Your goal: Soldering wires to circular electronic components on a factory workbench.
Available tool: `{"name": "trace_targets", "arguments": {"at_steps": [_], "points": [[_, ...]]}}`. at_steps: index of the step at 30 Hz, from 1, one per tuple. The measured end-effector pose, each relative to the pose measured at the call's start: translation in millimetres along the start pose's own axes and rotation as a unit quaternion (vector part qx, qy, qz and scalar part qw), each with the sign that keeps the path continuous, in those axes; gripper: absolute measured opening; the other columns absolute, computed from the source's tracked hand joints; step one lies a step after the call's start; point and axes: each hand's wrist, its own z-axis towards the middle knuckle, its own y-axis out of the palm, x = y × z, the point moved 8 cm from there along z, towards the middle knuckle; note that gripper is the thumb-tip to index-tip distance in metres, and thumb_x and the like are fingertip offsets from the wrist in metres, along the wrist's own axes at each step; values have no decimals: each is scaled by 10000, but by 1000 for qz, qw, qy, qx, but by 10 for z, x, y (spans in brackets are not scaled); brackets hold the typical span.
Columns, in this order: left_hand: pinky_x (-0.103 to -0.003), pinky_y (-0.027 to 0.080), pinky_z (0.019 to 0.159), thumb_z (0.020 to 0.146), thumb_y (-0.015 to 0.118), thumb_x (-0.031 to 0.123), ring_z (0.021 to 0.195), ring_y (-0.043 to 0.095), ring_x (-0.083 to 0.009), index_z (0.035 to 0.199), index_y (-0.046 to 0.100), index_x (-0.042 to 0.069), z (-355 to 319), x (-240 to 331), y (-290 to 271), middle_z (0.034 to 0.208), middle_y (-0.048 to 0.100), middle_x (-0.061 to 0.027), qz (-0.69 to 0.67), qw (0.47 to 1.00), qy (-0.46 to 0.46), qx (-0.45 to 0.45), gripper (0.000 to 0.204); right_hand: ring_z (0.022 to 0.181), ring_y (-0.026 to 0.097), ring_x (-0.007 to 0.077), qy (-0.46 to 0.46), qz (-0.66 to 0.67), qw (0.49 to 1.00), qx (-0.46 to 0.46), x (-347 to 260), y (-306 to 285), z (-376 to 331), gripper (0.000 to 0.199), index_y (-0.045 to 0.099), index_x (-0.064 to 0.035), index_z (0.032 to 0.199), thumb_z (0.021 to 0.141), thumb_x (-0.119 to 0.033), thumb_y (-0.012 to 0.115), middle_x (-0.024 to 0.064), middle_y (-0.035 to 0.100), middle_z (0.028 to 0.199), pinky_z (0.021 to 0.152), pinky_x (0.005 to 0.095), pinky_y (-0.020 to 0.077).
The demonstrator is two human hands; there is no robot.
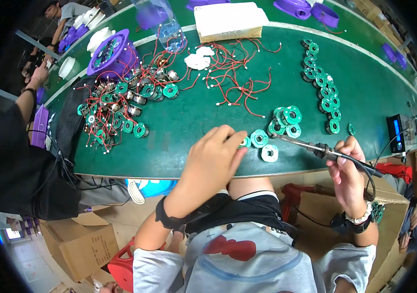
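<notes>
My left hand (pixel 213 154) is bent over the near part of the green table, its fingers curled about a small green circuit board (pixel 245 142) that is partly hidden by them. In my right hand (pixel 349 171) is a soldering iron (pixel 311 145), held like a pen with its tip pointing left. That tip reaches the lower edge of a small pile of round green circuit boards (pixel 291 115); whether it touches one I cannot tell. Two more boards lie between my hands: a green one (pixel 259 138) and a paler one (pixel 269 153).
At left lies a heap of motors with red wires (pixel 135 97), beside a purple housing (pixel 113 53). Loose red wires (pixel 237 73) spread below a white box (pixel 230 22). A row of boards (pixel 324 93) runs along the right. A soldering station (pixel 398 134) stands far right. A person sits at left.
</notes>
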Motion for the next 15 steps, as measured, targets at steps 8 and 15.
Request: {"name": "trace_targets", "arguments": {"at_steps": [8,15], "points": [[-211,358,441,701,643,46,514,452,-93,808,550,-11,2,-198,85,633,467,-47,-124,986,-114,-16,153,457,436,51,-1,0,1000,-13,10,-28,39,144,373,-81,799,776,-59,513,80,502,718,357,139,308],[-169,346,414,702,655,43,567,459,-34,848,535,-21,-161,-286,219,702,499,-44,-225,948,-224,25,200,456,448,54,15,7,1000,-12,64,-4,39,138,385,-76,795,766,-20,508,76,499,713,365,143,337]]}}
